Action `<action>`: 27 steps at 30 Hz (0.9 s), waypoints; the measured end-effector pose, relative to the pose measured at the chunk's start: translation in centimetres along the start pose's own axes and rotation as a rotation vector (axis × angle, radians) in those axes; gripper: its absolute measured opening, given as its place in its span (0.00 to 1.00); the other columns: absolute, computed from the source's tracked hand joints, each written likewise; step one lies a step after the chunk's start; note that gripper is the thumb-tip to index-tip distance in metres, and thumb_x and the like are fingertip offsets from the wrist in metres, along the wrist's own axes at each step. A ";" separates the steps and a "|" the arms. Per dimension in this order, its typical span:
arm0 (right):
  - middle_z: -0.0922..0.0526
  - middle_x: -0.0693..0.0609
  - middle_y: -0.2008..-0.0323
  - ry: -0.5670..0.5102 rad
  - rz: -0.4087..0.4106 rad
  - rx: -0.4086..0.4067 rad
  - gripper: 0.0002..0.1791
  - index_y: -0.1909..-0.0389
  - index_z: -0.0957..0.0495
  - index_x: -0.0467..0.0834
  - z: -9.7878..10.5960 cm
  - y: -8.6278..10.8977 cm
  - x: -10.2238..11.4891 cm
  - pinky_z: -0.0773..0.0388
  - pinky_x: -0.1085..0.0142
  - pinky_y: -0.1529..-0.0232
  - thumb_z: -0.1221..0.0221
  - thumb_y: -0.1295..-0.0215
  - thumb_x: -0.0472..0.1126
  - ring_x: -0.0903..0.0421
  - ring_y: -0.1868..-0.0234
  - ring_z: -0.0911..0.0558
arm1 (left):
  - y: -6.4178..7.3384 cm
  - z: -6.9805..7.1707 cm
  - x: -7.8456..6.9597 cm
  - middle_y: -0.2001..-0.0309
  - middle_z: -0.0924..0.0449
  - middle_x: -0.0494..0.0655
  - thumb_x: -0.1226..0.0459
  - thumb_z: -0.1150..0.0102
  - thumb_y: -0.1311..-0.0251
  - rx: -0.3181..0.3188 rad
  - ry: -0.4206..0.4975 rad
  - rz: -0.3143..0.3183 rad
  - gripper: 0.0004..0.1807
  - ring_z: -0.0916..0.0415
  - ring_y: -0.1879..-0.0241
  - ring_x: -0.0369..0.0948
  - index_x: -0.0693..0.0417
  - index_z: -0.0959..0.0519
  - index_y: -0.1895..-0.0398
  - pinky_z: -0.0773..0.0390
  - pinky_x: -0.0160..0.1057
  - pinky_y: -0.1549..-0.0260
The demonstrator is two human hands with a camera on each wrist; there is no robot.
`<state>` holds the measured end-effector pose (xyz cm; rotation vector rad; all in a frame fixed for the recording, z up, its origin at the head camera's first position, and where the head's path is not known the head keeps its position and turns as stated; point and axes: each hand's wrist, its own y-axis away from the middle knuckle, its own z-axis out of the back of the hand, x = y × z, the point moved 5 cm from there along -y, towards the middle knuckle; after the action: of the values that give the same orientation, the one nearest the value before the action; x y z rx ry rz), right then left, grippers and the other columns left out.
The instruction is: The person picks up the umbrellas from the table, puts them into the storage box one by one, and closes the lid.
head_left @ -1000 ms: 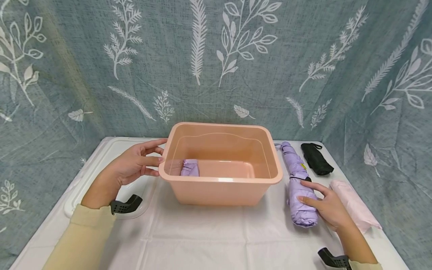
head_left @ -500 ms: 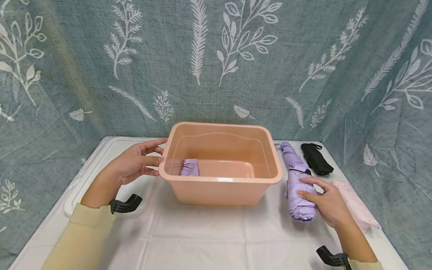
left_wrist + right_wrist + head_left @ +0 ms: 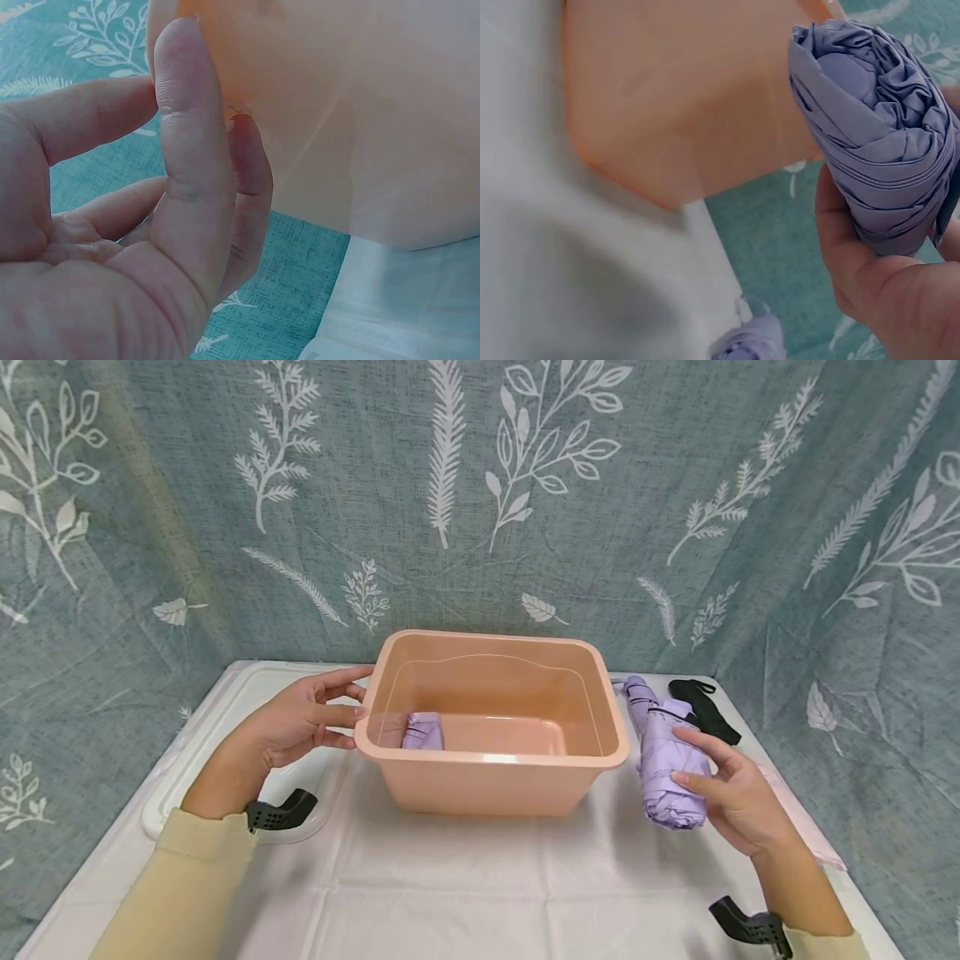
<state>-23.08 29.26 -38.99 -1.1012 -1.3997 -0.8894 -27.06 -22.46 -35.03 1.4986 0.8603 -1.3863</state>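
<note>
My right hand (image 3: 738, 793) grips a folded purple umbrella (image 3: 671, 772), thumb on its near side and fingers on the far side. In the right wrist view this umbrella (image 3: 877, 142) shows its gathered end, off the table. Behind it lies a second purple umbrella (image 3: 639, 693), partly hidden. My left hand (image 3: 296, 727) touches the left rim of a peach plastic bin (image 3: 480, 787) with its fingertips, fingers spread and loosely bent. Inside that bin, at its left end, a purple folded piece (image 3: 422, 732) shows, cut off by the near rim.
A small black folded umbrella (image 3: 708, 714) lies at the back right, partly covered by the held one. Right of my right hand is a pale pink bundle (image 3: 806, 818), mostly hidden. A white lid (image 3: 168, 785) lies under my left arm. Patterned curtain (image 3: 480, 585) surrounds the table.
The right hand has raised the purple umbrella off the table and moved it slightly away from me, covering part of the black one. My left hand stays at the bin's rim.
</note>
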 end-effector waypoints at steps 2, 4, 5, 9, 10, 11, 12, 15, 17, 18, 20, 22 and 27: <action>0.42 0.48 0.36 -0.019 0.013 0.011 0.33 0.28 0.29 0.49 -0.1 -0.1 0.4 0.12 0.65 0.55 0.47 0.30 0.21 0.57 0.48 0.21 | 0.0 0.0 0.0 0.44 0.29 0.52 0.71 0.37 0.34 -0.003 -0.002 0.002 0.44 0.16 0.61 0.41 0.54 0.46 0.18 0.11 0.40 0.62; 0.42 0.48 0.36 -0.028 0.030 0.014 0.33 0.28 0.30 0.49 -0.2 -0.2 0.8 0.12 0.65 0.55 0.48 0.30 0.21 0.57 0.47 0.21 | 0.0 0.0 0.0 0.44 0.29 0.52 0.71 0.37 0.34 -0.004 -0.004 0.003 0.44 0.16 0.61 0.40 0.53 0.46 0.18 0.11 0.40 0.62; 0.41 0.48 0.36 -0.029 0.038 0.014 0.33 0.28 0.30 0.48 -0.3 -0.3 1.0 0.12 0.65 0.55 0.48 0.30 0.21 0.57 0.47 0.22 | 0.0 0.0 0.0 0.44 0.30 0.52 0.71 0.37 0.34 -0.005 -0.005 0.004 0.44 0.16 0.61 0.40 0.53 0.46 0.18 0.11 0.40 0.63; 0.39 0.49 0.36 -0.020 0.061 -0.011 0.33 0.28 0.30 0.48 -0.6 -0.6 1.6 0.12 0.67 0.55 0.47 0.30 0.21 0.58 0.47 0.22 | -0.1 0.0 0.1 0.45 0.30 0.52 0.71 0.37 0.34 -0.004 -0.008 0.006 0.44 0.16 0.62 0.40 0.54 0.47 0.18 0.11 0.40 0.63; 0.39 0.49 0.36 -0.014 0.065 -0.017 0.33 0.28 0.29 0.47 -0.7 -0.6 1.8 0.12 0.67 0.55 0.47 0.30 0.21 0.58 0.47 0.22 | -0.1 0.0 0.1 0.45 0.30 0.52 0.71 0.37 0.34 -0.004 -0.007 0.006 0.44 0.16 0.62 0.40 0.54 0.47 0.18 0.11 0.40 0.62; 0.39 0.49 0.36 -0.010 0.070 -0.021 0.33 0.28 0.30 0.47 -0.8 -0.7 1.9 0.12 0.67 0.56 0.47 0.30 0.21 0.58 0.47 0.22 | -0.1 0.0 0.1 0.45 0.30 0.52 0.71 0.37 0.34 -0.005 -0.006 0.007 0.44 0.16 0.61 0.40 0.54 0.47 0.18 0.11 0.40 0.62; 0.39 0.49 0.36 -0.008 0.075 -0.025 0.33 0.28 0.30 0.47 -0.9 -0.8 2.1 0.12 0.67 0.56 0.46 0.30 0.21 0.58 0.47 0.22 | -0.1 0.0 0.1 0.45 0.30 0.52 0.71 0.37 0.34 -0.005 -0.004 0.008 0.44 0.16 0.61 0.40 0.54 0.47 0.18 0.11 0.40 0.62; 0.38 0.48 0.36 -0.007 0.096 -0.029 0.33 0.28 0.29 0.45 -1.3 -1.1 2.7 0.12 0.67 0.57 0.46 0.31 0.20 0.59 0.48 0.19 | -0.2 0.0 0.2 0.45 0.30 0.52 0.71 0.37 0.34 -0.003 0.001 0.007 0.44 0.16 0.62 0.40 0.54 0.47 0.18 0.11 0.40 0.62; 0.37 0.47 0.37 -0.014 0.111 -0.031 0.32 0.29 0.29 0.44 -1.6 -1.3 3.1 0.12 0.67 0.57 0.46 0.32 0.19 0.58 0.49 0.18 | -0.2 0.0 0.2 0.45 0.30 0.52 0.71 0.37 0.34 -0.006 0.004 0.009 0.44 0.16 0.63 0.40 0.54 0.46 0.18 0.11 0.40 0.63; 0.37 0.46 0.37 -0.016 0.120 -0.032 0.32 0.30 0.28 0.43 -1.7 -1.4 3.4 0.12 0.67 0.58 0.45 0.32 0.19 0.58 0.50 0.17 | -0.2 0.0 0.2 0.45 0.30 0.52 0.71 0.37 0.34 -0.007 0.004 0.009 0.44 0.16 0.63 0.40 0.53 0.46 0.18 0.11 0.40 0.63; 0.36 0.46 0.37 -0.016 0.137 -0.037 0.32 0.31 0.27 0.42 -2.1 -1.6 3.9 0.12 0.66 0.59 0.45 0.33 0.18 0.58 0.52 0.15 | -0.2 0.0 0.2 0.45 0.30 0.51 0.71 0.37 0.34 -0.007 0.003 0.006 0.44 0.16 0.63 0.40 0.54 0.46 0.18 0.11 0.40 0.63; 0.36 0.47 0.36 -0.010 0.151 -0.041 0.31 0.31 0.27 0.41 -2.4 -1.8 4.3 0.12 0.66 0.59 0.44 0.33 0.18 0.58 0.53 0.15 | -0.2 0.1 0.2 0.45 0.30 0.52 0.71 0.37 0.34 -0.009 0.000 0.005 0.44 0.16 0.63 0.40 0.53 0.46 0.18 0.11 0.40 0.63; 0.37 0.48 0.35 -0.005 0.160 -0.047 0.31 0.31 0.27 0.41 -3.2 -2.5 5.2 0.12 0.66 0.59 0.44 0.33 0.19 0.58 0.53 0.14 | -0.2 0.1 0.2 0.46 0.31 0.51 0.71 0.37 0.34 -0.011 -0.002 0.006 0.44 0.17 0.63 0.40 0.53 0.46 0.18 0.11 0.40 0.63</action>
<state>-24.37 26.25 -33.27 -1.2340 -1.2806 -0.8074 -27.24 -22.47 -35.27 1.4903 0.8610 -1.3763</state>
